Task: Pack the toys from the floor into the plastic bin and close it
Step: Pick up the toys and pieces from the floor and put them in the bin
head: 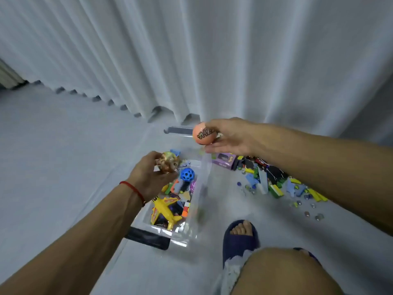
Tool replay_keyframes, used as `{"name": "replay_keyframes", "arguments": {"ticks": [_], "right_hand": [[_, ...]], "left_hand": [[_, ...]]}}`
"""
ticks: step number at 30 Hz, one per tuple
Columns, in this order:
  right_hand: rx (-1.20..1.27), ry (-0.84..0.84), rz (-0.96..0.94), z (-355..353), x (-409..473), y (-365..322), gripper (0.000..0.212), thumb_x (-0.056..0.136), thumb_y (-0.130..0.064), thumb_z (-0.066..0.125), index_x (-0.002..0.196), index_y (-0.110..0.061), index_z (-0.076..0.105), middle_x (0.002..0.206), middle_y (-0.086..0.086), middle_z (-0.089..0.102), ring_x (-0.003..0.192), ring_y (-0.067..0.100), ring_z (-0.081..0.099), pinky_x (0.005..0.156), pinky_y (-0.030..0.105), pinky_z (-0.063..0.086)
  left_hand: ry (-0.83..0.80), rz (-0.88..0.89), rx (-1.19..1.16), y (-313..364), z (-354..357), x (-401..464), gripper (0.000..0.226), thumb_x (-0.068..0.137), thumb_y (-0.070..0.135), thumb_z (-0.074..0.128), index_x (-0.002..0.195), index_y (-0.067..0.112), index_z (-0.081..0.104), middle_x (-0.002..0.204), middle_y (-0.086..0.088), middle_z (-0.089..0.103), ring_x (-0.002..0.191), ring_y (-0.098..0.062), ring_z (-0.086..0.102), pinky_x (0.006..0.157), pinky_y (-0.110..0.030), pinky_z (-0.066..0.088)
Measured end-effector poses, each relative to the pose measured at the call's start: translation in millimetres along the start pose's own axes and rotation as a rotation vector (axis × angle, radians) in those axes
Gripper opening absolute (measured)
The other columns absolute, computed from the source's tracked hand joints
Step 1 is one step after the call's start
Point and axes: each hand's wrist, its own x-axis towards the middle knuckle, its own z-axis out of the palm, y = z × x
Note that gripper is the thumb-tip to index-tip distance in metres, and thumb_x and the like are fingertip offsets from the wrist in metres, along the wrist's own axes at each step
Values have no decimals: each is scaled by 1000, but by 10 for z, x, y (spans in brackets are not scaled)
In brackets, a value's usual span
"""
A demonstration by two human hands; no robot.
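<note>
A clear plastic bin [203,173] stands open on the grey floor, holding a yellow toy plane [164,210], a blue holed ball [187,173] and several other toys. My left hand [148,177] grips a brownish-green patterned ball [169,162] above the bin's left side. Above the bin's far end, my right hand [230,136] holds an orange ball [204,134] with dark lettering. A pile of loose toys [270,180] lies on the floor right of the bin, under my right forearm.
A white curtain [212,60] hangs right behind the bin. Glass marbles [307,213] are scattered on the floor at the right. A purple box [225,159] lies by the bin's far right corner. My foot in a dark blue slipper [240,237] stands next to the bin's near end.
</note>
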Motion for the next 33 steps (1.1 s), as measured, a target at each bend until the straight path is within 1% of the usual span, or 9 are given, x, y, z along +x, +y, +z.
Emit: {"name": "replay_keyframes", "arguments": {"ticks": [2,4,9,12,18,23,26,29,33], "right_hand": [[-78,81,-39,318,-90,-106,11,97,-17,60,97,-8,55,120,21,52,105,36,67,89,44,59],[-179,119,-62,433,-143,-134,14,95,-18,60,99,-6,53,117,19,52,102,34,65,85,44,60],[-521,130,-33,83,-425,-46,32,92,-24,64,119,-8,57,118,11,55,98,24,66,76,41,63],[-609,208,-13,-449,-617,124,25,94,-22,62,116,-9,61,122,16,58,105,26,64,74,37,62],[-718,285,140,-1615,-784,647,19,97,-23,59,104,-6,64,109,17,63,86,24,62,72,40,58],[-798,488,105,-2308,-569,1398,20,94,-19,56,94,-4,69,86,14,64,67,23,56,62,34,52],[-812,519,219,-2545,-393,1985,22,92,-22,62,112,-13,67,108,12,67,87,28,63,78,37,53],[-906,490,336,-2717,-221,2501,46,91,-30,66,133,-16,54,131,14,57,115,31,57,92,35,47],[-930,573,401,-2875,61,3046,70,85,-35,74,141,-12,37,136,18,41,118,35,53,93,42,51]], "left_hand": [[25,79,5,96,-142,-89,30,95,11,57,121,4,44,122,-23,58,106,-29,68,93,-37,56],[31,83,6,150,-200,-138,30,96,17,53,121,5,43,132,-26,48,116,-44,59,103,-48,48],[14,159,115,74,-115,-254,9,96,11,51,95,2,53,97,-18,51,93,-37,60,92,-46,53],[75,218,207,-96,-49,-173,14,93,8,52,81,4,56,80,-13,55,76,-28,58,70,-38,56],[-30,324,417,-715,426,-18,23,94,-1,48,112,-1,62,91,-16,58,71,-27,57,56,-30,55],[-244,396,673,-1392,1154,267,22,90,-3,48,98,7,67,93,-11,67,81,-26,66,70,-36,58],[-355,297,946,-1836,1450,590,19,88,3,55,99,14,66,96,-9,67,83,-25,65,75,-40,60],[-376,280,1261,-2226,1563,996,22,87,10,62,107,16,65,102,-7,66,86,-23,64,80,-41,60],[-540,515,1608,-2708,1623,1528,34,86,15,67,119,19,62,114,-5,62,99,-23,59,85,-36,53]]}}
